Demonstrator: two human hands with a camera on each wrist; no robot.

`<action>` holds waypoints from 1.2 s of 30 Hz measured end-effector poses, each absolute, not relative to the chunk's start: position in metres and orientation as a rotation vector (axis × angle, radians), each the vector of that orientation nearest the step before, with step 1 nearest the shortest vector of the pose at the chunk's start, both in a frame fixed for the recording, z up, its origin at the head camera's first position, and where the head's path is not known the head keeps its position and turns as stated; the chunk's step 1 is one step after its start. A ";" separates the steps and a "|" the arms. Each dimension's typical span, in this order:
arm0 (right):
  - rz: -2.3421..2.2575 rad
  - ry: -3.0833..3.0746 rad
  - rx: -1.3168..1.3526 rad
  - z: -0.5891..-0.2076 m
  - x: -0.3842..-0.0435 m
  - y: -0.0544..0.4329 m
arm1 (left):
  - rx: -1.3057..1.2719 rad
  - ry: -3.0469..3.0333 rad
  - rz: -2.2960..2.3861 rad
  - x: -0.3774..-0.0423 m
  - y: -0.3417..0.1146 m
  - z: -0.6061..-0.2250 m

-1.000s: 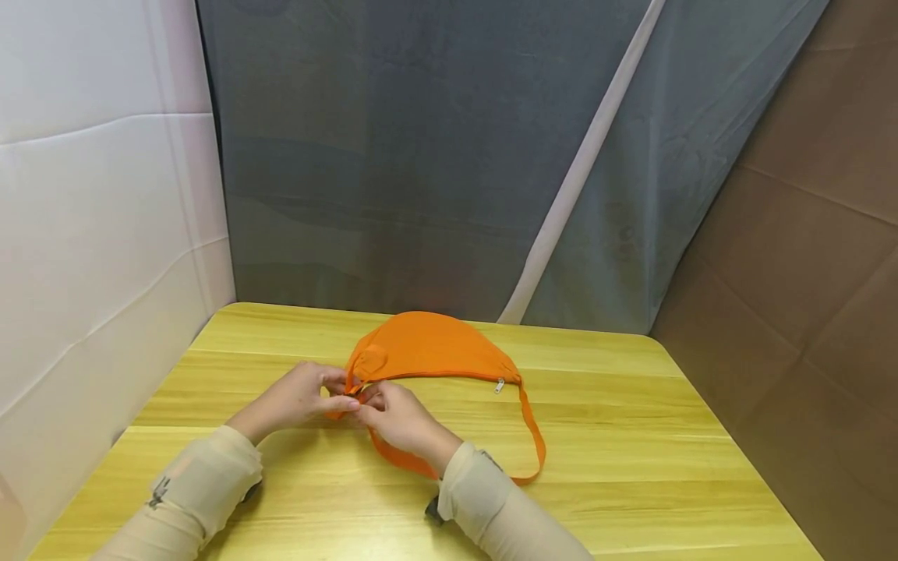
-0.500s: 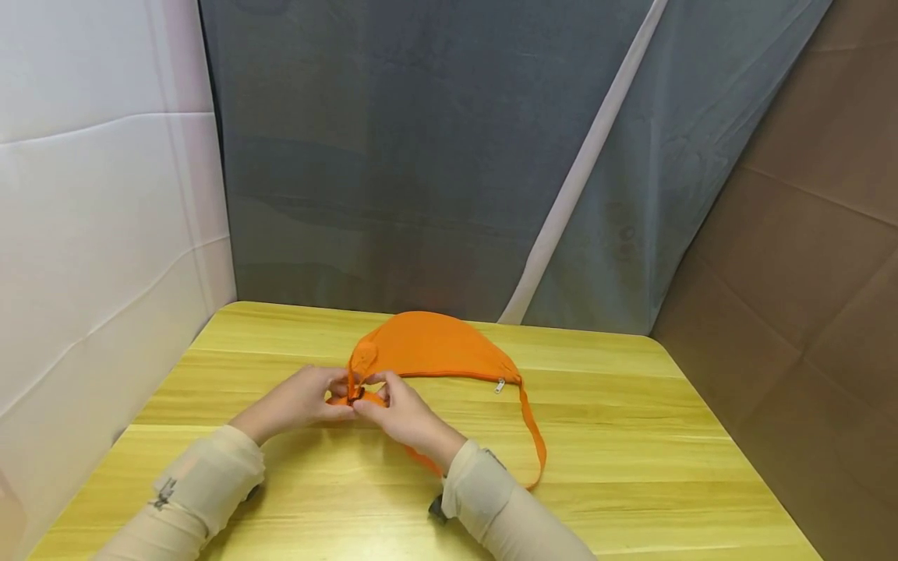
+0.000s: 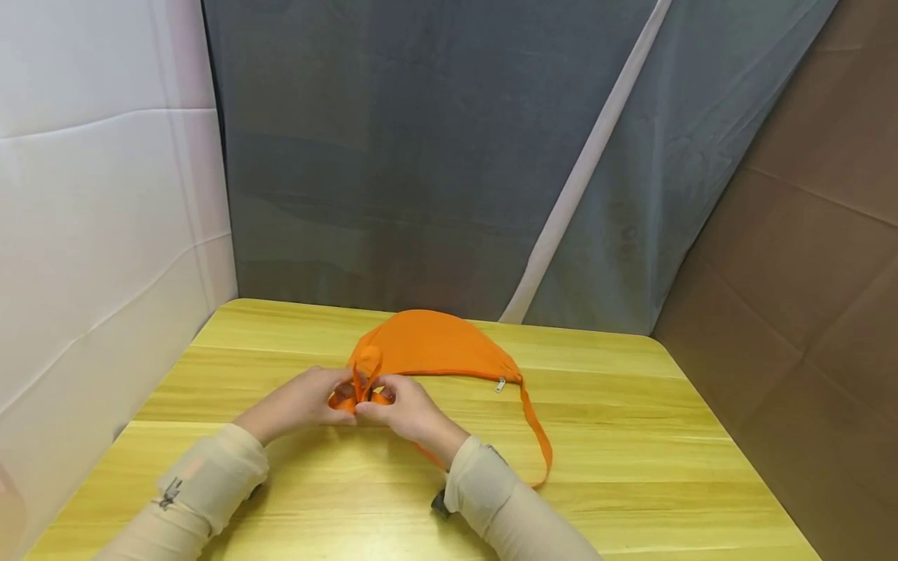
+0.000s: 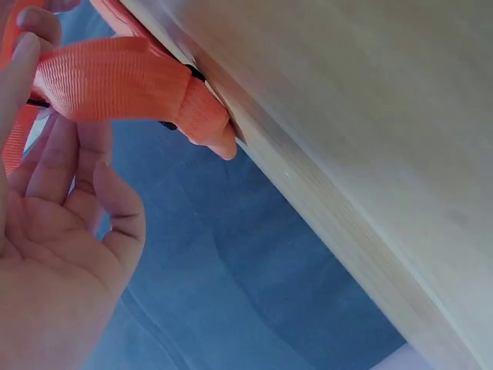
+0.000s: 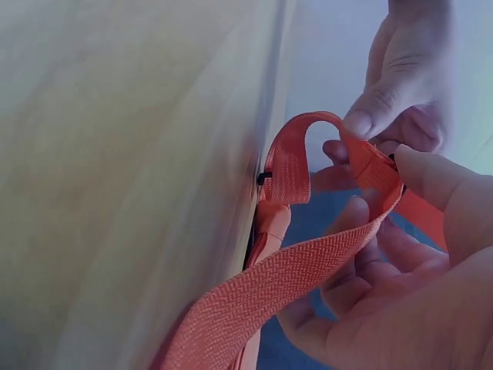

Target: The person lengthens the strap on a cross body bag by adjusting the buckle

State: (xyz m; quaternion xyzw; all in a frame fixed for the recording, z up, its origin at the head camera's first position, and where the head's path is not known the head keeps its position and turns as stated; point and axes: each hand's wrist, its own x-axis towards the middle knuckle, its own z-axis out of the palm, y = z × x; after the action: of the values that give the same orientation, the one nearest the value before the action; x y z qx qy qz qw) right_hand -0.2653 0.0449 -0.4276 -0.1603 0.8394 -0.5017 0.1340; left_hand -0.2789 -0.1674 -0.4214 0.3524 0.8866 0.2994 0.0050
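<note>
An orange waist bag [image 3: 435,343] lies on the table, its zip with a silver pull [image 3: 500,385] facing me. My left hand [image 3: 302,405] pinches the bag's orange strap [image 5: 289,274] by the bag's left end, its thumb showing on the webbing in the right wrist view. Facing it, my right hand [image 3: 417,409] pinches the strap too, with its thumb at a small dark fitting [image 5: 394,159], mostly hidden. A strap loop stands up between the two hands. In the left wrist view, a ribbed stretch of webbing [image 4: 115,77] bows out beyond the left hand's fingers.
The yellow wood-grain table [image 3: 631,444] reaches to a grey cloth backdrop [image 3: 421,156]. A white cloth wall [image 3: 105,234] borders the left side and a brown one [image 3: 793,273] the right. The strap's far part [image 3: 536,428] curves down the bag's right side.
The strap between my hands has risen into an upright loop, covering the dark fitting in the head view. Both hands have turned slightly; the strap's right-hand curve has shifted a little right. The bag's body stays put.
</note>
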 end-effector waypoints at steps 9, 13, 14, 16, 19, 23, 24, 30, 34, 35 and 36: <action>-1.440 2.440 -0.494 -0.427 -0.267 0.048 | 1.035 2.750 0.903 -0.279 -0.172 -0.418; -1.424 2.457 -0.484 -0.428 -0.268 0.049 | 1.038 2.729 0.921 -0.280 -0.173 -0.419; -1.422 2.462 -0.475 -0.428 -0.268 0.049 | 1.043 2.736 0.914 -0.280 -0.172 -0.419; -1.414 2.477 -0.465 -0.428 -0.268 0.049 | 1.068 2.766 0.882 -0.279 -0.171 -0.418; -1.426 2.471 -0.458 -0.428 -0.267 0.047 | 1.109 2.811 0.834 -0.278 -0.169 -0.417; -1.447 2.452 -0.456 -0.428 -0.266 0.046 | 1.120 2.832 0.815 -0.278 -0.168 -0.417; -1.451 2.449 -0.453 -0.428 -0.266 0.046 | 1.113 2.824 0.822 -0.278 -0.169 -0.417; -1.459 2.433 -0.440 -0.430 -0.267 0.048 | 1.111 2.749 0.851 -0.280 -0.171 -0.420; -1.487 2.398 -0.457 -0.431 -0.268 0.049 | 1.105 2.736 0.863 -0.280 -0.170 -0.420; -1.494 2.390 -0.468 -0.431 -0.268 0.050 | 1.099 2.733 0.871 -0.279 -0.170 -0.419; -1.499 2.382 -0.479 -0.431 -0.268 0.050 | 1.092 2.730 0.880 -0.279 -0.170 -0.419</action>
State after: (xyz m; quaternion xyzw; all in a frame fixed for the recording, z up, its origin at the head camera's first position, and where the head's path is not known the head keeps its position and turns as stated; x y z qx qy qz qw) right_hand -0.2682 0.0502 -0.4315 -0.1661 0.8258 -0.5196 0.1429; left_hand -0.2787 -0.1700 -0.4189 0.3556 0.8889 0.2866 0.0362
